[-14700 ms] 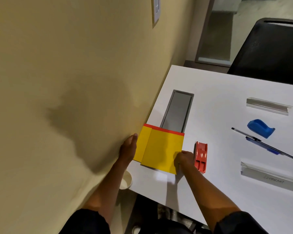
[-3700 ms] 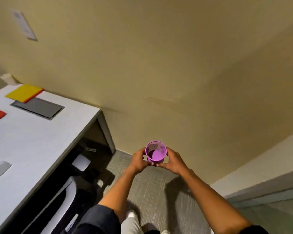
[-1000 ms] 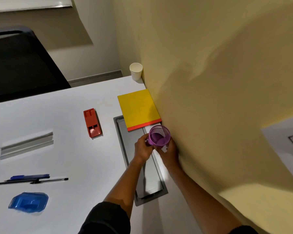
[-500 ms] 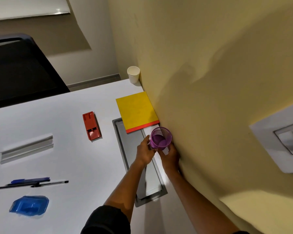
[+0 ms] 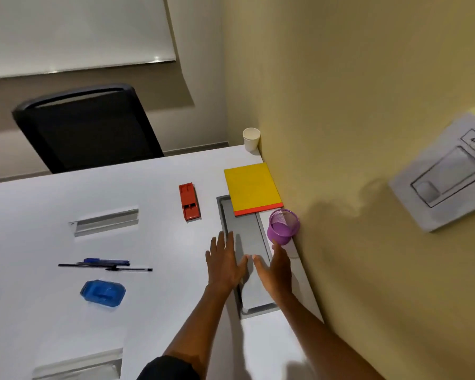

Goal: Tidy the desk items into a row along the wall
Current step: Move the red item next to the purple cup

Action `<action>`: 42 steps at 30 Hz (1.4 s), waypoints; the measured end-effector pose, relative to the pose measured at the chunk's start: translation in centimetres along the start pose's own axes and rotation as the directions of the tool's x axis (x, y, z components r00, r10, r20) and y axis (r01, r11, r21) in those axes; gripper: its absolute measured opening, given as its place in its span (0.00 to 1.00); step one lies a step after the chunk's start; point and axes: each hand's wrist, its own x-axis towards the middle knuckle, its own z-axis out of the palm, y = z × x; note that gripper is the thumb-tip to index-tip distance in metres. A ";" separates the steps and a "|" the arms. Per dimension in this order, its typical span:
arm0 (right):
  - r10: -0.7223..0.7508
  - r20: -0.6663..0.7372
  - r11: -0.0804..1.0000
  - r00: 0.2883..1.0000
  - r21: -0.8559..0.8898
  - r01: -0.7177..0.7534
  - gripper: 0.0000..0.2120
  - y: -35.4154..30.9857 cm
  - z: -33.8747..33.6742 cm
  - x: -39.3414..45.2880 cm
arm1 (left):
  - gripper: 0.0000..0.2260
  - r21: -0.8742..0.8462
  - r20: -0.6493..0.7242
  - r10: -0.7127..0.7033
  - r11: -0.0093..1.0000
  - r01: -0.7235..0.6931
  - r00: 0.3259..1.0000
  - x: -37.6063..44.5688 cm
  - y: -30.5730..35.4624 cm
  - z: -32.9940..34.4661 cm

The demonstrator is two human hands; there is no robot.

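Purple cup [image 5: 283, 227] upright against wall [image 5: 368, 133], both hands' grip released, bare desk [image 5: 154, 242] leftward.

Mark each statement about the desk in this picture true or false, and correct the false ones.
1. The purple mesh pen cup stands upright against the yellow wall. True.
2. The left hand grips the pen cup. False: both the left hand and the right hand are open, fingers spread, holding nothing.
3. The red stapler lies in the row along the wall. False: it lies out on the desk, left of the yellow notepad.
4. A white paper cup stands at the desk's far corner by the wall. True.
5. The blue tape dispenser lies nearer the person than the two pens. True.
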 end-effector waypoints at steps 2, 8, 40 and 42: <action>-0.119 0.013 0.991 0.993 -0.056 0.119 0.35 -0.9 0.5 -0.7 | 0.35 0.029 -0.021 -0.038 0.999 0.039 0.999 -1.2 -1.5 -0.9; -0.196 0.219 0.944 0.956 -0.223 0.245 0.36 -4.6 2.2 -1.9 | 0.38 0.031 -0.122 -0.158 0.986 0.163 0.980 -4.4 -6.1 -3.2; -0.251 0.293 0.936 0.923 -0.168 0.308 0.38 -13.1 17.9 9.6 | 0.43 0.060 -0.221 -0.321 0.938 0.341 0.921 2.6 -18.9 -5.1; -0.246 0.271 0.947 0.931 -0.136 0.290 0.37 -13.3 19.2 10.6 | 0.42 0.065 -0.211 -0.326 0.936 0.346 0.921 3.3 -19.5 -5.1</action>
